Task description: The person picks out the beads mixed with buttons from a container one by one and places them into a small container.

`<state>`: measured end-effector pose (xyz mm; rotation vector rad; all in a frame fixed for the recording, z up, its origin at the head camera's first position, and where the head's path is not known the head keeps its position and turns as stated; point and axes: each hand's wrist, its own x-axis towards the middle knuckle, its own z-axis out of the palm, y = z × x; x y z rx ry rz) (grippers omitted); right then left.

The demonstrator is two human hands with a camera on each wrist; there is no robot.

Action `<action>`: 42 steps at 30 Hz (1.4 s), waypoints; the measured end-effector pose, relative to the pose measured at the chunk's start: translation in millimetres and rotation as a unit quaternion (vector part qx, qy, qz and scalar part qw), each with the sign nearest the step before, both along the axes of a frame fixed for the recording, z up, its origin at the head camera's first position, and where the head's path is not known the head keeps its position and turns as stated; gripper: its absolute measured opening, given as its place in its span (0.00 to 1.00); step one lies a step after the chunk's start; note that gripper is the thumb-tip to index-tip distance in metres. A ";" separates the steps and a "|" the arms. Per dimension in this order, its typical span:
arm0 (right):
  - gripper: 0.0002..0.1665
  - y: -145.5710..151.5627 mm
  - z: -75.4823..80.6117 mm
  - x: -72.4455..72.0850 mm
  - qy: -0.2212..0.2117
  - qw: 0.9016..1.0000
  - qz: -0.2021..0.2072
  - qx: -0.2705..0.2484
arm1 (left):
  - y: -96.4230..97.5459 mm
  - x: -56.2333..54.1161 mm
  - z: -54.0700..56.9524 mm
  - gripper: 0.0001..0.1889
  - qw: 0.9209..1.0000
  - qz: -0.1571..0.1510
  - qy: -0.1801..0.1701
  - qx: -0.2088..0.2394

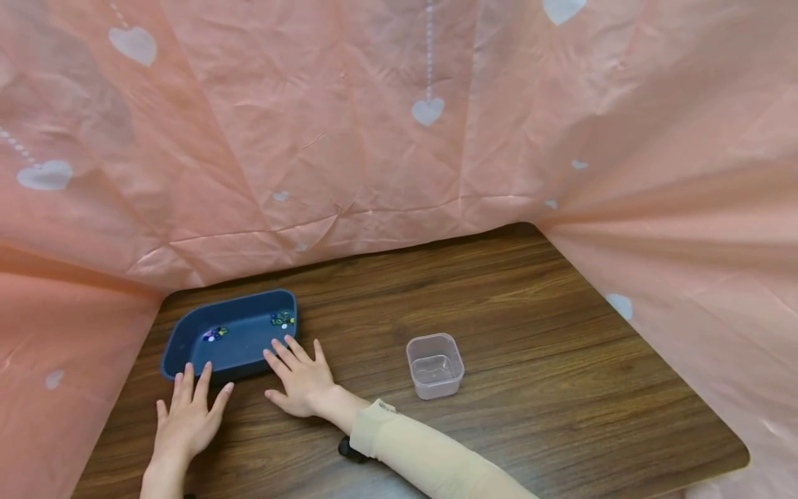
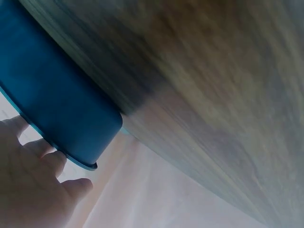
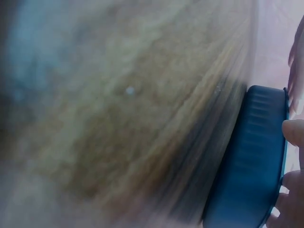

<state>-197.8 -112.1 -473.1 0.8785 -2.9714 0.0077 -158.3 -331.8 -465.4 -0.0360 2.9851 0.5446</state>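
Observation:
A dark blue tray (image 1: 249,346) stands on the wooden table at the left. Inside lie two small clusters of tiny colourful pieces, one cluster (image 1: 215,334) on the left and another cluster (image 1: 282,319) on the right; they are too small to identify. My left hand (image 1: 185,423) is spread at the tray's near left rim, fingers extended. In the left wrist view, fingertips of the left hand (image 2: 33,190) meet the rim. Near the front right corner of the tray is my right hand (image 1: 304,384), fingers straight and spread. Neither hand grips anything.
A clear square plastic container (image 1: 435,367) sits on the wooden table (image 1: 561,360), right of the right hand. Pink cloth (image 1: 374,138) with white hearts hangs behind the table and at both sides. A dark object (image 1: 352,450) shows under the right wrist.

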 end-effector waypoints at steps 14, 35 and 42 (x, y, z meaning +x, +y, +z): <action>0.41 16.7 2.5 9.8 -0.008 1.000 0.004 -0.007 | 16.8 9.0 4.3 0.46 1.000 0.006 -0.024 -0.003; 0.42 38.0 5.1 30.2 -0.038 0.999 0.018 -0.032 | 35.2 22.9 3.9 0.49 0.997 0.018 -0.077 -0.007; 0.42 46.4 6.5 38.2 -0.041 0.999 0.018 -0.030 | 41.9 28.6 4.0 0.50 0.996 0.015 -0.089 -0.015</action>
